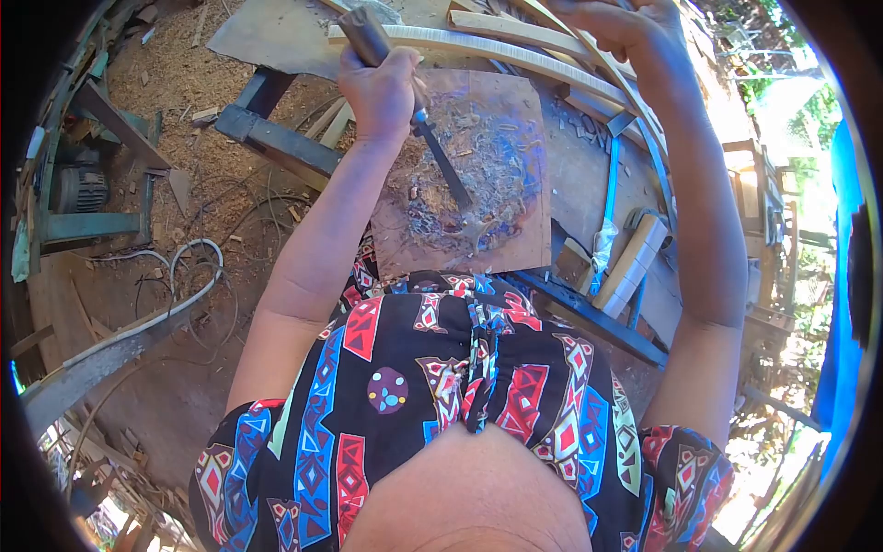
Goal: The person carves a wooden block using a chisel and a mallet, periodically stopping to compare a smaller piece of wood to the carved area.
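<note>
My left hand [379, 92] is closed around the dark wooden handle of a chisel [443, 166]. The handle's thick butt sticks out above my fist, and the blade slants down to the right. Its tip meets a rough, crusted patch of chips and dark residue on a brown board [405, 253], which lies just in front of my body. My right hand [625, 26] is raised at the top edge, near a long curved wooden strip [607, 69]. The frame cuts off part of that hand, so its grip cannot be made out.
Curved wooden strips [478, 44] lie behind the board. To the right are a blue metal bar [609, 202] and a pale taped block [635, 262]. Sawdust [184, 74], a dark frame beam [276, 138], a motor [83, 189] and loose cables [198, 247] are at left.
</note>
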`<state>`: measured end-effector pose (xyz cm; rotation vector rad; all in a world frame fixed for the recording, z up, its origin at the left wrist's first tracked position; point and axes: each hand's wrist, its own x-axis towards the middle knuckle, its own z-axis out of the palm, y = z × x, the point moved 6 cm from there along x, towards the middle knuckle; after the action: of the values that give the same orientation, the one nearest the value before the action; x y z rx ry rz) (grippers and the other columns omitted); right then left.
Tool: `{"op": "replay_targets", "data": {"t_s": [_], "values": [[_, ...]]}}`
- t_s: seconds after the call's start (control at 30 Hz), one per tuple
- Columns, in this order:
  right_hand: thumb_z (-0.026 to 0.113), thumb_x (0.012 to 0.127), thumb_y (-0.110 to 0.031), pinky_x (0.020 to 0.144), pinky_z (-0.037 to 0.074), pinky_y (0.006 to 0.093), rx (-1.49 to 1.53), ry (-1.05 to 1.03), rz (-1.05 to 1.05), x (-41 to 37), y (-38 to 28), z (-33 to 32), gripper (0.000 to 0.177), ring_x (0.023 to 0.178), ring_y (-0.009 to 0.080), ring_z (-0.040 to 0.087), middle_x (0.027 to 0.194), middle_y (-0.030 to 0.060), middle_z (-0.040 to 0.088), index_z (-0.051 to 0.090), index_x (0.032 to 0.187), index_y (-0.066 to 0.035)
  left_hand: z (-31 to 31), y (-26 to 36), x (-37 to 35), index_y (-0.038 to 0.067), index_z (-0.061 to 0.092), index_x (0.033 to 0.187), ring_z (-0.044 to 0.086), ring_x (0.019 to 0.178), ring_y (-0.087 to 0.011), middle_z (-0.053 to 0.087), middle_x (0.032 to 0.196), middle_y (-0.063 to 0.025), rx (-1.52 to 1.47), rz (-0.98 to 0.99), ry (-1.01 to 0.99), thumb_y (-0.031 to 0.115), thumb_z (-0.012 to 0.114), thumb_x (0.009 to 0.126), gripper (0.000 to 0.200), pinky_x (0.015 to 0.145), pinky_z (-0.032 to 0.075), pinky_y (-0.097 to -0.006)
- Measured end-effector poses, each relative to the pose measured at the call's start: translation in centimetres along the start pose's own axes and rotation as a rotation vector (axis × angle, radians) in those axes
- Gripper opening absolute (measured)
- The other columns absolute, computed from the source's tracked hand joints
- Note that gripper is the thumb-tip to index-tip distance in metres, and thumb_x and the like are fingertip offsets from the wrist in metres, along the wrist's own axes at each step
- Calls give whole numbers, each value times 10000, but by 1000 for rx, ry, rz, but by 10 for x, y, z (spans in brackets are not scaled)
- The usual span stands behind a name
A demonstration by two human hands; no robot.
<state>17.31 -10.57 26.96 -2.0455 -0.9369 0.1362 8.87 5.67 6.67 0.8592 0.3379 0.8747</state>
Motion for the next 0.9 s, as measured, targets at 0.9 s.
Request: {"op": "replay_targets", "data": {"t_s": [0.9], "values": [[803,754,-193,830,481,258,160,69,-144,-1,-17,12,544,929,137,631,1031,87,681,620,1201,57,41,21,-16,25,524,890,551,525,-62,575,680,-14,41,151,-170,-31,659,732,216,480,485,-226]]}}
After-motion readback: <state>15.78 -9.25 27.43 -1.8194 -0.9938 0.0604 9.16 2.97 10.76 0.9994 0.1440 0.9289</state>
